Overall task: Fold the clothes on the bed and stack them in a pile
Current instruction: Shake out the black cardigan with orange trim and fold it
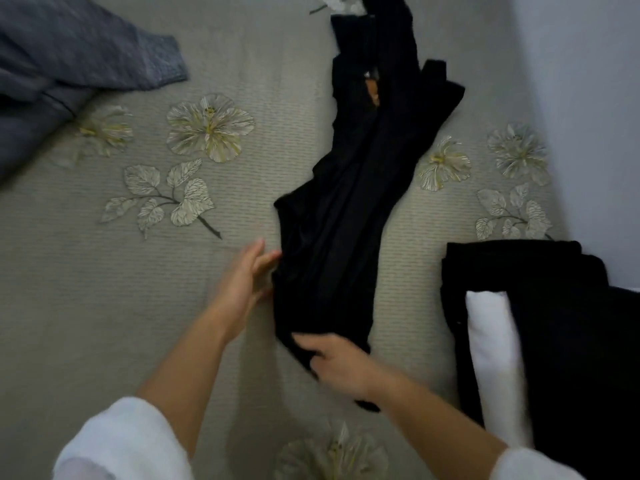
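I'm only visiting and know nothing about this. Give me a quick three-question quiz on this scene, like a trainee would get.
1. True or false: the right hand grips the near end of the black garment.
2. Where does the grey garment lie? A) at the upper left of the bed B) on the floor C) under the right hand
3. Fill in: the folded pile lies to the ___ of the black garment.

Key: 1 true; 2 A; 3 right.
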The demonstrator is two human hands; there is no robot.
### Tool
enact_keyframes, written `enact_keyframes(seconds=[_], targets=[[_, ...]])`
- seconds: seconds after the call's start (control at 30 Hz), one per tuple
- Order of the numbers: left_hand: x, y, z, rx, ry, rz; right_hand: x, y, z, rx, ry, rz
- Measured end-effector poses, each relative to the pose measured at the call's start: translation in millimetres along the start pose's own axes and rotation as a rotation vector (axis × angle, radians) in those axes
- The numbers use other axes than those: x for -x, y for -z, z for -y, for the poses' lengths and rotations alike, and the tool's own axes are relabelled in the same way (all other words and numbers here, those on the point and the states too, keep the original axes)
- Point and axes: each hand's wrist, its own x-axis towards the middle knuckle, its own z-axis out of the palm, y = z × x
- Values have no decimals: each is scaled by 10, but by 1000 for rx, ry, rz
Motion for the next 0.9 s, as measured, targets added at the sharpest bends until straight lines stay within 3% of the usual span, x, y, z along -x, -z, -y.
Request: enact_keyframes(seconds=[0.07,0.2,0.33,0.47,0.6,0.63,0.7,0.8,0.9], targets=[[242,160,165,-63,38,-73,212,-389,54,32,-26,186],[667,361,429,-350,-39,-53,618,-922,137,201,-105,513],[1118,794,697,-545,72,-50,923,-985,138,360,-259,620],[1696,1478,817,-644,285,-118,1087,-857,-9,189,-519,409],[2182,1928,848,-791,485,-49,857,-827,81,8,-389,-318],[2255,1977,828,-842,496,21,764,-862,162,-76,-381,-402],[2327,2050,789,-959,498,137,617,-1020,304,-69,-420,-434],[2307,2156,750,-1130,516,208,559,-1257,406,334,-433,-415],[2283,2227,640,-1456,564,296,686,-1313,507,287,-412,-66]])
